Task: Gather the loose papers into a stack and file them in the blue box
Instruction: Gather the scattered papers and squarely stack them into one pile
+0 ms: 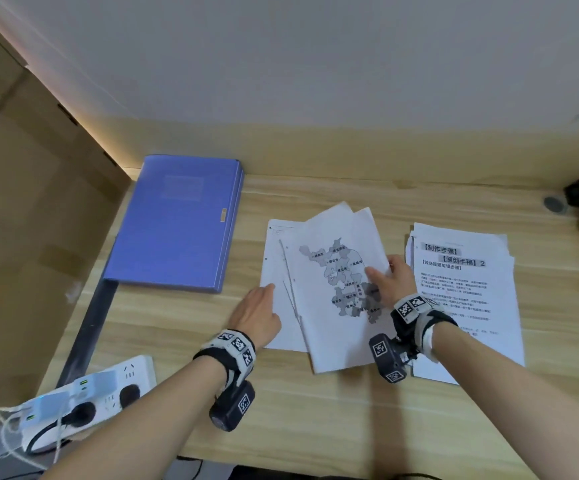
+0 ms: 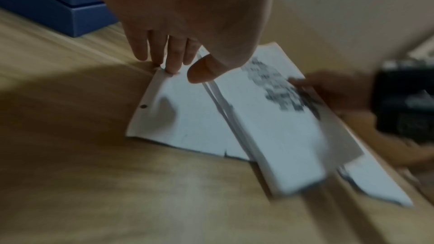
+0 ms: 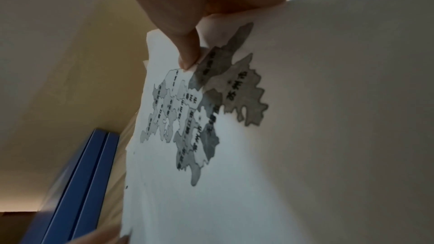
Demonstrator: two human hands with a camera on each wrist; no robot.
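Pinching the map sheet (image 1: pixel 333 282) with right-hand (image 1: pixel 393 284) fingers (image 3: pixel 187 57), left hand (image 1: pixel 257 313) fingers (image 2: pixel 173 58) straight on loose papers (image 1: pixel 277 292); blue box (image 1: pixel 174 223) beyond them on the worktop (image 1: pixel 315 427).

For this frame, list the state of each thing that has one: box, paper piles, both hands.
blue box: closed, flat on the desk.
map papers: fanned, not squared.
text pile: lying apart, untouched.
left hand: fingers on the bottom sheet's edge.
right hand: pinching the map sheet.

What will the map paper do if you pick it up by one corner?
The map paper would probably flop and bend, since it is one thin sheet. It likely weighs very little. It lies loose on other papers, so a push from the right hand would probably slide it.
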